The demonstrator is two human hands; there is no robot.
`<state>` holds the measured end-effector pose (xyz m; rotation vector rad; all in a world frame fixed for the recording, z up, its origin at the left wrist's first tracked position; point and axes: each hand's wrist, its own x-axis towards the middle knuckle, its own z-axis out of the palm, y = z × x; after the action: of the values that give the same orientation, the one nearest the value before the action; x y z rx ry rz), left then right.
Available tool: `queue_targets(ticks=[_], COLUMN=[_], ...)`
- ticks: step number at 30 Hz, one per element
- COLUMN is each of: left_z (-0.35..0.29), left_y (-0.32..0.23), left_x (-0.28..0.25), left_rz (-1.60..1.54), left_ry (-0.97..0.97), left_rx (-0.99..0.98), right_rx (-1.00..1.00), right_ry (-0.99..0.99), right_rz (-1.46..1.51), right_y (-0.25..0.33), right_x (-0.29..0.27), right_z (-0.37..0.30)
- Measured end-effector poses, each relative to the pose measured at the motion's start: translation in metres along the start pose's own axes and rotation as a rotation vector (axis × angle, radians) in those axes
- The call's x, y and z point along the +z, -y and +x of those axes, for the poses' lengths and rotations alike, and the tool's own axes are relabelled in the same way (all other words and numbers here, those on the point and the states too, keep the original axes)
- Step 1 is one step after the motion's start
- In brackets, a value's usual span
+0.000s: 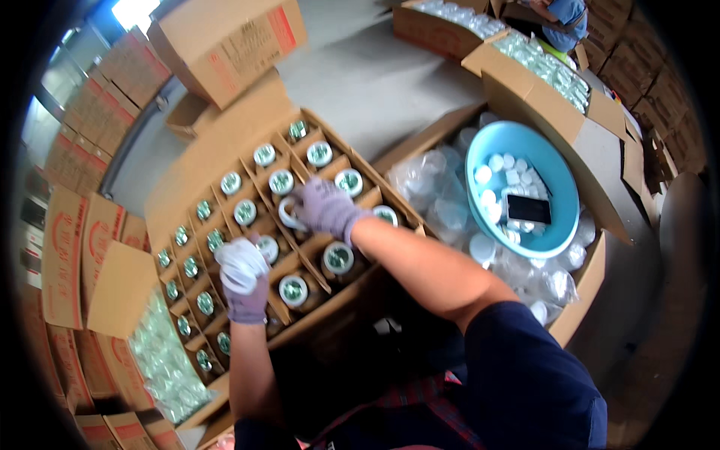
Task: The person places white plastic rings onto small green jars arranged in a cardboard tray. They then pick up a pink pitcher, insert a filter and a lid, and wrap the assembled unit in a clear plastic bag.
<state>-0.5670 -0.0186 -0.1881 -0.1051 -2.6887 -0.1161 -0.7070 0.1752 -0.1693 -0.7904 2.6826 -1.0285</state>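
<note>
Both my hands wear grey-purple gloves and work over a divided cardboard box (pixel 315 321). Its cells hold several containers with shiny green-silver tops; many, such as one jar (pixel 293 290), show a white rim. My right hand (pixel 328 208) closes its fingers on a white ring (pixel 288 215) at one cell in the middle rows. To its left, my left hand (pixel 246 298) is closed around a bunched white thing (pixel 241 264), perhaps several white rings; its exact kind is unclear. A jar (pixel 267 247) stands just beyond that hand.
At the right, a blue basin (pixel 480 214) with small white caps (pixel 516 177) and a dark phone-like rectangle (pixel 528 209) rests on bagged clear containers (pixel 442 199) in an open carton. Closed cartons (pixel 240 56) stand beyond and left. A person (pixel 564 22) sits far right.
</note>
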Motion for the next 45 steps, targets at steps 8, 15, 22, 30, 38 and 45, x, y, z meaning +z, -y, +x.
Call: queue_targets(ticks=[8,15,22,30,38,45], left_z=[-0.013,-0.004,-0.006,-0.006,-0.014,-0.021], left_y=[0.055,0.060,0.071,0.076,0.077,0.075], left_x=[0.000,0.017,0.023,0.019,0.006,-0.008], left_rz=[-1.722,-1.137,-2.064,-1.971,-1.986,-1.975], left_ry=[-0.372,-0.280,-0.490,-0.527,-0.558,-0.673], left_rx=[-0.624,-0.576,-0.796,-0.771,-0.604,-0.854], right_rx=[-0.037,0.171,0.188,-0.030,-0.055,-0.234], right_ry=[-0.023,-0.244,-0.073,0.258,0.028,0.705], right_rz=[0.125,-0.240,-0.621,-0.782,-0.832,0.735], right_y=[-0.024,-0.063,-0.096,-0.067,-0.009,0.124], right_x=[-0.004,-0.010,0.000,-0.007,0.009,0.072], right_z=[0.011,0.156,0.258,0.229,0.208,0.099])
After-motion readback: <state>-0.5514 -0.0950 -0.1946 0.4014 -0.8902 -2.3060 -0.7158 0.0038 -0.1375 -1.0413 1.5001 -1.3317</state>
